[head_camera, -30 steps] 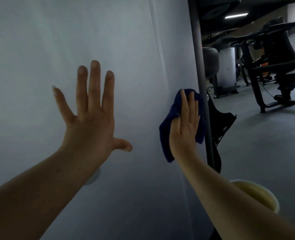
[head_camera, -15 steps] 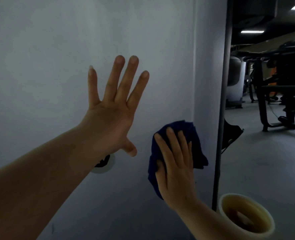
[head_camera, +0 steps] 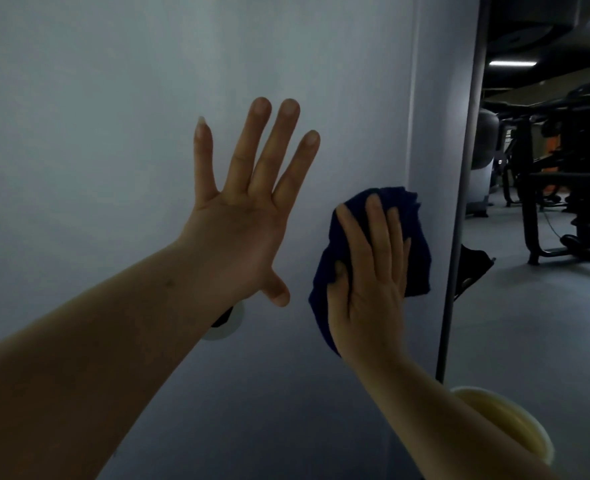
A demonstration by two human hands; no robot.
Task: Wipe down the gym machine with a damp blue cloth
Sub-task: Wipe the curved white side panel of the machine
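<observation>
Since half a second ago both hands have risen slightly in view and the right one has slid its cloth a little rightward, toward the panel's edge, while the left has kept its spread pose. Left hand (head_camera: 243,220) is raised with its back to the camera, the fingers straight and fanned wide, the thumb pointing down and right; it holds nothing, and whether the palm actually touches the panel cannot be told. Its bare forearm runs down to the lower left corner. Right hand (head_camera: 369,271) lies flat, fingers straight and close together pointing up, pressing the dark blue crumpled cloth (head_camera: 414,244) against the pale grey flat panel of the gym machine (head_camera: 113,133). That cloth spreads out from under the palm, showing above the fingertips, to the right of the fingers and along the left side of the hand down to the wrist. It sits just right of the left hand's thumb, apart from it, and close to the panel's right edge, where a thin dark upright pole (head_camera: 459,202) stands. Below the right forearm a pale yellow round bucket (head_camera: 508,427) shows its rim. A small white round fitting (head_camera: 227,327) on the panel peeks out beneath the left wrist. Far right, dark exercise machines (head_camera: 563,188) stand on the grey floor (head_camera: 528,323).
</observation>
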